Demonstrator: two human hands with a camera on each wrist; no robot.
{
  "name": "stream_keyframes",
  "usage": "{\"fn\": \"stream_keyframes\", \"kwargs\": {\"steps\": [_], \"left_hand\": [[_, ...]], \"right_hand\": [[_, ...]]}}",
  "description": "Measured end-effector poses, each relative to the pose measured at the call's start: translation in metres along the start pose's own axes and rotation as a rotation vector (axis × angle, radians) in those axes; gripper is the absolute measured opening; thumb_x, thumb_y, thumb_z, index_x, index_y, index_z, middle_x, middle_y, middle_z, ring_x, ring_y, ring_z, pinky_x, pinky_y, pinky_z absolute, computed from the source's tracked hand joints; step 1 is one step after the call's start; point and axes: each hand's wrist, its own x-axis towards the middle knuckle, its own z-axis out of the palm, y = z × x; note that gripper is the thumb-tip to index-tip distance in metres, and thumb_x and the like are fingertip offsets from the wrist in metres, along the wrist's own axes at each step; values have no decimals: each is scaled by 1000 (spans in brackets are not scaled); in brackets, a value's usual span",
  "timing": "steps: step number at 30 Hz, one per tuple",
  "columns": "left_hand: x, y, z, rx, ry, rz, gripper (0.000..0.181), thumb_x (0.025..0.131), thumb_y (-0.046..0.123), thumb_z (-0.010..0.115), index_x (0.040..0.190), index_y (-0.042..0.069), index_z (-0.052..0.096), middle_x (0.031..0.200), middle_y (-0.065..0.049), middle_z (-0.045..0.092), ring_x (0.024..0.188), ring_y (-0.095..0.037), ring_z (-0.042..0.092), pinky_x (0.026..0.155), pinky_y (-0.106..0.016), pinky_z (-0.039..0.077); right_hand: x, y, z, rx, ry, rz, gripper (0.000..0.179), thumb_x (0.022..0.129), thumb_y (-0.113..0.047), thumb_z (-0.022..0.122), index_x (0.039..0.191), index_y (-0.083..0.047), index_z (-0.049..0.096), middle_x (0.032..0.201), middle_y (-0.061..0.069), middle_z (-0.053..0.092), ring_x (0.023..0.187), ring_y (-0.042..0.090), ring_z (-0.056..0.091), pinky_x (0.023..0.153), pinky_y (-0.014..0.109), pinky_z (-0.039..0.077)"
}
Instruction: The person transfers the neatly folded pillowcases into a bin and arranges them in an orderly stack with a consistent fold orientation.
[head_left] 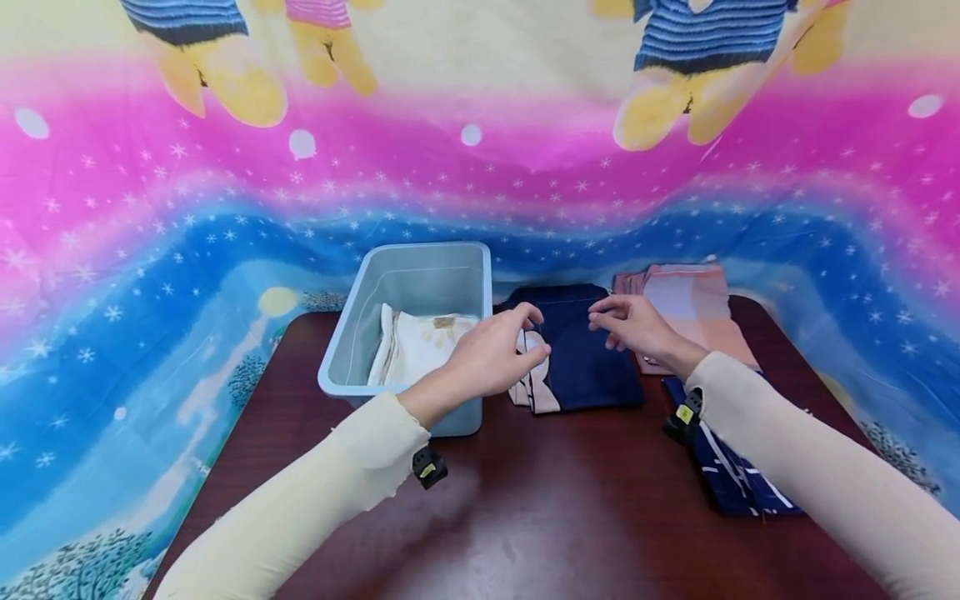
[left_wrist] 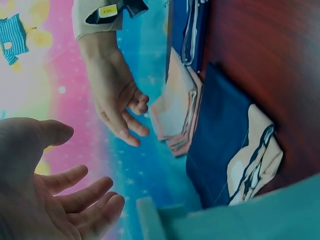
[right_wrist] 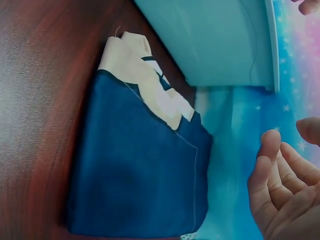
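A folded navy cloth [head_left: 592, 358] with a cream patterned end lies on the table beside a blue-green plastic bin [head_left: 480, 417]. Inside the bin is a folded white cloth [head_left: 423, 346]. My left hand [head_left: 491, 354] hovers by the bin's right rim, fingers loosely bent and holding nothing. Above the far part of the navy cloth, my right hand [head_left: 637, 329] is raised with relaxed fingers and nothing in them. Both wrist views show the palms bare and apart from the navy cloth [right_wrist: 140, 170].
Behind my right hand lies a folded pink and peach cloth [head_left: 690, 308]. A navy cloth with white lines [head_left: 738, 475] sits partly under my right forearm. The dark red wooden table [head_left: 540, 500] meets a printed curtain [head_left: 540, 183] at the back.
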Motion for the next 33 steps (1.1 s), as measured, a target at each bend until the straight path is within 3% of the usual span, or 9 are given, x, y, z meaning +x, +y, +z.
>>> {"fn": "stream_keyframes", "kwargs": {"steps": [9,22,33], "left_hand": [[5,2,19,-9,-31,19,45,100,41,60,141,23,50,144,0,58,123,-20,58,99,-43,52],[15,7,49,-12,-70,27,48,100,38,61,143,20,50,150,-5,52,134,-20,51,111,-39,46],[21,-2,79,-82,-60,-41,52,100,39,62,146,23,47,153,-3,47,137,-21,47,110,-43,46]], "right_hand": [[1,9,3,-31,-30,40,41,107,-24,50,137,3,55,124,27,68,67,11,64,64,29,54],[3,23,0,-62,-31,46,41,107,-23,49,137,5,55,125,30,65,70,13,66,64,29,54],[6,40,1,-82,-32,109,44,107,-27,48,139,3,53,132,32,61,73,9,66,70,33,56]]}}
